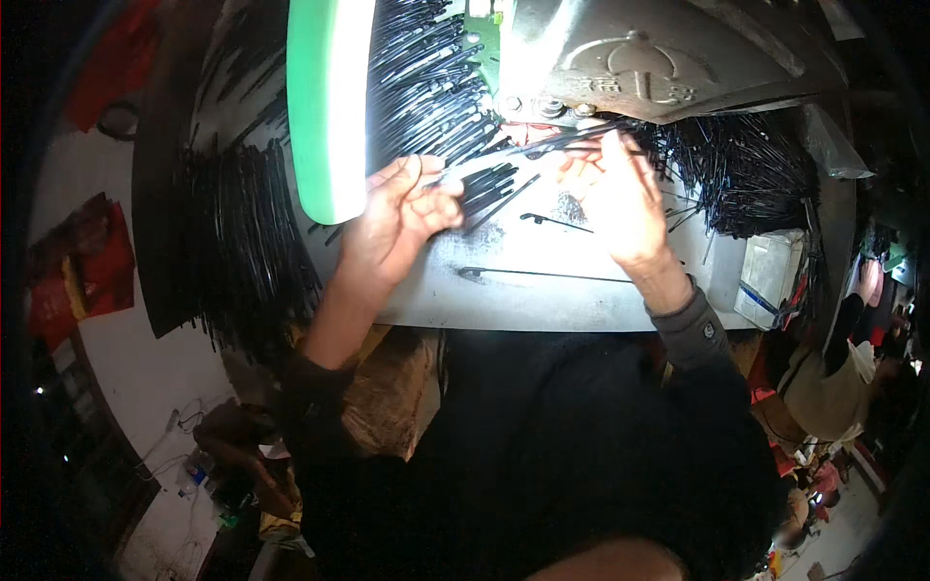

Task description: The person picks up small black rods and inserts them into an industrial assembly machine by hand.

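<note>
A few thin black rods with small flattened ends stretch between my two hands above the white worktop. My left hand is closed, its thumb and fingers pinching the rods' left end; glare blurs the exact contact. At the other end my right hand grips the same rods between thumb and fingers, palm turned inward. Just below lie two loose rods, a short one and a longer one. Behind my left hand a dense pile of similar rods covers the worktop.
A bright lamp with a green housing hangs beside my left hand. Ahead stands a grey metal machine cover with bolts beneath. More rod bundles lie at left and right. A pale box sits at the right edge.
</note>
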Available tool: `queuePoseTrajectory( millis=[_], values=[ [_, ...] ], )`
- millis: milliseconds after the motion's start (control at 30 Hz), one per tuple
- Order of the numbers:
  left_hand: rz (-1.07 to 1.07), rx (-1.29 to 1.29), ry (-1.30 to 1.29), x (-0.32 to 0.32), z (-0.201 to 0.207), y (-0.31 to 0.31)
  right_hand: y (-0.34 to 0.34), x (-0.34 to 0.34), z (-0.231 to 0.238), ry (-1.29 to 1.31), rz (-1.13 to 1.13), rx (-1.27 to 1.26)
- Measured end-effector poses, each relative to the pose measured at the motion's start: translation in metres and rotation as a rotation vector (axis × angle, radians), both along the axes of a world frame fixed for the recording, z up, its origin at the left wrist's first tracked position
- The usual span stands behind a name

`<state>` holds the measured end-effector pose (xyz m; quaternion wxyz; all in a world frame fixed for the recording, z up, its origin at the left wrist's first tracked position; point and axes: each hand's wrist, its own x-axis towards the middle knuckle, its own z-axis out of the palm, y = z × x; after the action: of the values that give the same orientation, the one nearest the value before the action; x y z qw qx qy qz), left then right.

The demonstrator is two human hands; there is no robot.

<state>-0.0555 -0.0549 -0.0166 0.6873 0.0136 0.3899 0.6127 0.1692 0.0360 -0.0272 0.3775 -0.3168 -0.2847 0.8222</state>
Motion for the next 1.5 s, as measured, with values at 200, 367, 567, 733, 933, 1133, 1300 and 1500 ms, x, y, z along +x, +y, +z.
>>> queuePoseTrajectory(
  millis=[200,367,567,733,933,1133,1300,1500],
  values=[
    [0.113,0.204,-0.066,0.045,0.001,0.048,0.033,0.008,-0.003,0.044,-0.222,0.105],
    [0.194,0.254,0.041,0.046,-0.003,0.060,0.039,0.016,-0.027,0.419,-0.018,0.260],
    [0.255,0.275,0.051,0.054,-0.008,0.063,0.031,0.012,-0.029,0.278,-0.100,0.196],
    [0.334,0.391,0.186,0.057,-0.017,0.062,0.028,0.007,-0.019,0.321,-0.094,0.073],
    [0.295,0.468,0.449,0.048,-0.027,0.067,0.029,0.005,-0.020,0.037,-0.088,0.292],
    [0.329,0.375,0.374,0.052,-0.019,0.070,0.026,0.003,-0.011,0.048,-0.144,0.171],
    [0.285,0.478,0.245,0.041,-0.014,0.074,-0.004,0.009,0.003,-0.229,-0.046,0.280],
    [0.233,0.298,0.706,-0.015,0.000,0.026,-0.075,-0.011,0.007,-0.852,0.308,1.534]
  ],
)
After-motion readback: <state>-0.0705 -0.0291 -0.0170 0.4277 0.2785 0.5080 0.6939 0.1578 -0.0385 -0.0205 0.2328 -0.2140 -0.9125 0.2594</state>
